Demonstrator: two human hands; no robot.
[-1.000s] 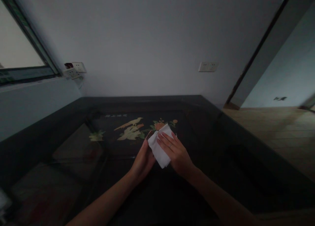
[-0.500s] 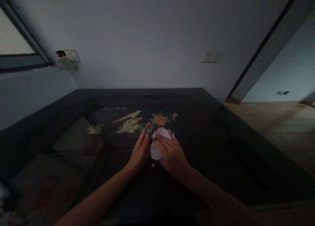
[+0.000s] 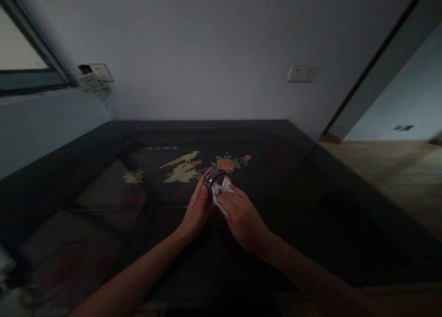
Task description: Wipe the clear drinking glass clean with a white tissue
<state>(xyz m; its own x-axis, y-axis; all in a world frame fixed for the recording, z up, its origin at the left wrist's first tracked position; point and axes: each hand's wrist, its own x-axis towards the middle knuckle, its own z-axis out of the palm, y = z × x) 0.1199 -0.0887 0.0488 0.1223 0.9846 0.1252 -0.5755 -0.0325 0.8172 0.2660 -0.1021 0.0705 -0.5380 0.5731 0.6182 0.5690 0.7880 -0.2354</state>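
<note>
Head view: gripping a dark shiny bowl [image 3: 214,173] w/ L hand [image 3: 198,211], half-curled round its L side, thumb to the near side, fingers to the far side. Bunching a white tissue [image 3: 221,187] in R hand [image 3: 247,218], mostly closed on it, w/ fingertips partly hidden in the folds. Tissue held at bowl's mouth, seemingly partly inside; can't tell how deep. Bowl abt mid-scene, btwn both hands, over a glossy black tabletop [image 3: 286,229]; can't tell if touching it.

Just beyond bowl, in the tabletop's picture: an orange-pink flower [image 3: 225,164] w/ green leaves. To the L of that, pale birds [image 3: 178,173], & farther back a line of white writing [image 3: 161,148], too blurry to read. More L, a pale leafy motif [image 3: 134,176].

Along tabletop's far edge, a plain wall [image 3: 200,49] w/ a double socket [image 3: 304,73] to the R & a socket cluster [image 3: 96,76] to the L, nr a window [image 3: 20,40]. Far R, past tabletop's edge, pale brown floor [image 3: 407,167], dimly lit.
</note>
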